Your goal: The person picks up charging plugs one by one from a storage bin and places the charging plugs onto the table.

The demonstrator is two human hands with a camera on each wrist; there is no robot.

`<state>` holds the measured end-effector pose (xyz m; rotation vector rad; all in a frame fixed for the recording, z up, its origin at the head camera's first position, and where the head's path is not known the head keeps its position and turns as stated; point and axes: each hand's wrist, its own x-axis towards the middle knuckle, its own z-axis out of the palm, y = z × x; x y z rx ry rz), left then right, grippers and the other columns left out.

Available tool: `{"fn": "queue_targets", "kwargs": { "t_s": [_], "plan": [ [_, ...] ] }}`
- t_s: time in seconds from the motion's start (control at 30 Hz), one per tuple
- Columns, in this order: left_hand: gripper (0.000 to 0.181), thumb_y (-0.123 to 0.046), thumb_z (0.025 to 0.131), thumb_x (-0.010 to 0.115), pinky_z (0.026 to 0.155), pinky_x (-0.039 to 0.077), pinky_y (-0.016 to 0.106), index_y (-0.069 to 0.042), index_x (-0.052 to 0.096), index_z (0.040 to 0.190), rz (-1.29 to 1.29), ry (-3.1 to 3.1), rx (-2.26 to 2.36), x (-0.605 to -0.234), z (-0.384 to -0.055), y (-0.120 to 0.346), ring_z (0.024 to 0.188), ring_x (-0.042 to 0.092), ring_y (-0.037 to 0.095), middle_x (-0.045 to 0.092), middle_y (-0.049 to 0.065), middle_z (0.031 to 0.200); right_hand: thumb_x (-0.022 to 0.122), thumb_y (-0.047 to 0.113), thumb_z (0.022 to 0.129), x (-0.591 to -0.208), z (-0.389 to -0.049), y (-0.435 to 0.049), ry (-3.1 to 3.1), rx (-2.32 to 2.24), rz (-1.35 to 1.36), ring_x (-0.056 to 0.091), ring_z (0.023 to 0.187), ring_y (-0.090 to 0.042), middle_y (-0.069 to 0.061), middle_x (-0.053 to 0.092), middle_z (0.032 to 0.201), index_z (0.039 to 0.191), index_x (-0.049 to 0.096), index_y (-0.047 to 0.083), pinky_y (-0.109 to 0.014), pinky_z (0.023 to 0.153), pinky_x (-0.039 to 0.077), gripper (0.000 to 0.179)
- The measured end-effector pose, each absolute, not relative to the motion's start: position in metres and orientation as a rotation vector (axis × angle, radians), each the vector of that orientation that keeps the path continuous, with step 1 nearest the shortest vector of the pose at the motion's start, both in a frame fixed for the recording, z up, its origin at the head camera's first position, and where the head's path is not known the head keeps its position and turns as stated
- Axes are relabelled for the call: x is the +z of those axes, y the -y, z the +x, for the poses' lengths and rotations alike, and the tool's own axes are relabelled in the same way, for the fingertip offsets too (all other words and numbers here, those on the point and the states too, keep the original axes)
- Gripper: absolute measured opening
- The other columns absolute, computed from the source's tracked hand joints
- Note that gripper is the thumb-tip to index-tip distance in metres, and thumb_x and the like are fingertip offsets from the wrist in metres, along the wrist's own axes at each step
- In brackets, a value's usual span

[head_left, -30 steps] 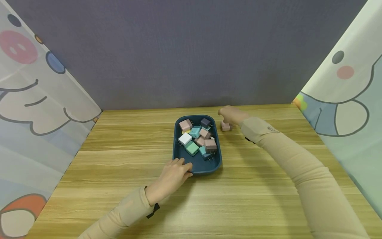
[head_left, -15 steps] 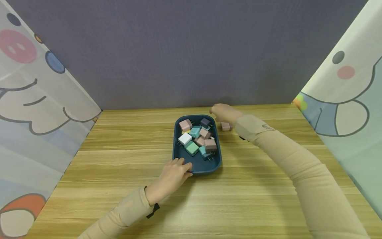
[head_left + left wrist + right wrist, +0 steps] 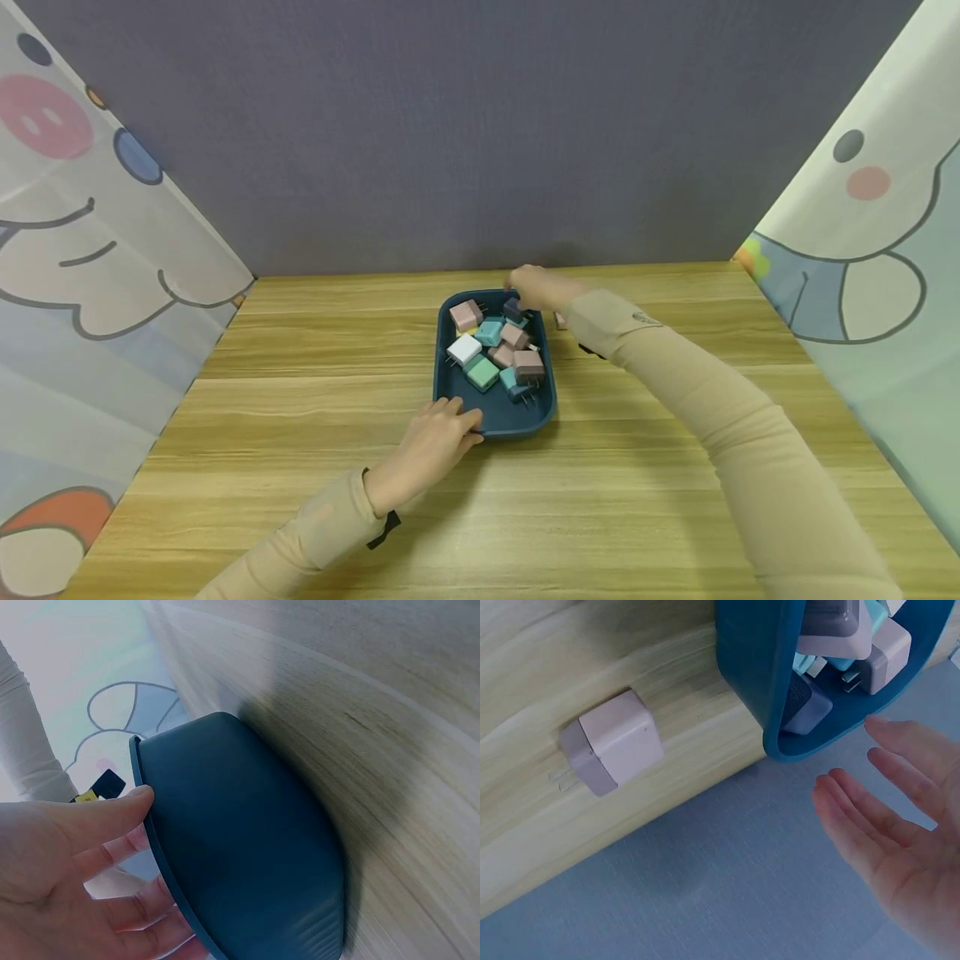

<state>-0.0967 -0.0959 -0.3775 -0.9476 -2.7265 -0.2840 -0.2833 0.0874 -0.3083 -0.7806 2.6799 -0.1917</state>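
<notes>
A dark blue plastic bin (image 3: 502, 419) stands on the wooden table, holding several charger plugs: a white charger (image 3: 465, 348), a green charger (image 3: 482, 373), a light-blue charger (image 3: 489, 332), a navy charger (image 3: 513, 309) and several pink ones. My left hand (image 3: 431, 450) pinches the bin's near-left rim, thumb outside and fingers inside, as the left wrist view shows. Over the bin's far right corner hovers my right hand (image 3: 538, 287), its fingers loosely bent and nothing between them. A lone pink charger (image 3: 619, 742) lies on the table right of the bin, mostly hidden by the right wrist in the head view.
The grey upright panel (image 3: 480, 142) rises behind the table (image 3: 337, 367). Cartoon-printed sheets stand along both sides, a left sheet (image 3: 75, 375) and a right sheet (image 3: 885, 275). The bin stands a little short of the table's back edge.
My right hand has moved left from above the loose pink charger to the bin's far right corner. The left hand, the bin and the charger have stayed put.
</notes>
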Motion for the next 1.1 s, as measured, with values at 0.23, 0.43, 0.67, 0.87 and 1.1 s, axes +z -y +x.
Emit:
{"fn": "queue_targets", "kwargs": {
  "t_s": [0.23,0.43,0.67,0.87,1.1],
  "plan": [
    [0.014,-0.023,0.074,0.070,0.051,0.030,0.021,-0.018,0.057,0.072,-0.955,2.722,-0.283,-0.378,-0.097,0.095,0.056,0.041,0.010,0.046,-0.004,0.065,0.054,0.001,0.085,-0.314,-0.286,-0.082,-2.670,-0.220,-0.732,0.047,0.110,-0.027,-0.017,0.047,0.125,0.122,0.048,-0.001,-0.033,0.083,0.043,0.038],
    [0.014,-0.022,0.074,0.070,0.051,0.031,0.021,-0.018,0.057,0.072,-0.951,2.724,-0.288,-0.378,-0.098,0.094,0.057,0.042,0.011,0.047,-0.004,0.066,0.056,0.004,0.085,-0.323,-0.286,-0.078,-2.714,-0.166,-0.754,0.047,0.111,-0.027,-0.015,0.050,0.122,0.121,0.050,-0.001,-0.034,0.087,0.041,0.036],
    [0.014,-0.023,0.074,0.070,0.052,0.032,0.022,-0.018,0.057,0.072,-0.947,2.731,-0.297,-0.379,-0.097,0.094,0.057,0.043,0.011,0.047,-0.003,0.066,0.057,0.002,0.084,-0.331,-0.286,-0.075,-2.754,-0.108,-0.748,0.049,0.109,-0.026,-0.015,0.052,0.119,0.119,0.052,-0.001,-0.033,0.087,0.042,0.035],
    [0.014,-0.023,0.074,0.071,0.052,0.031,0.022,-0.018,0.057,0.072,-0.944,2.727,-0.292,-0.379,-0.097,0.094,0.058,0.043,0.011,0.047,-0.003,0.066,0.057,0.003,0.084,-0.337,-0.287,-0.073,-2.769,-0.074,-0.728,0.051,0.107,-0.026,-0.014,0.054,0.117,0.118,0.053,0.000,-0.033,0.086,0.043,0.034],
    [0.014,-0.023,0.074,0.070,0.052,0.031,0.022,-0.018,0.057,0.072,-0.949,2.724,-0.293,-0.379,-0.097,0.095,0.056,0.041,0.011,0.047,-0.003,0.066,0.057,0.004,0.085,-0.342,-0.286,-0.070,-2.776,-0.035,-0.717,0.051,0.107,-0.026,-0.013,0.054,0.116,0.117,0.055,0.002,-0.034,0.086,0.042,0.032]
  ]
}}
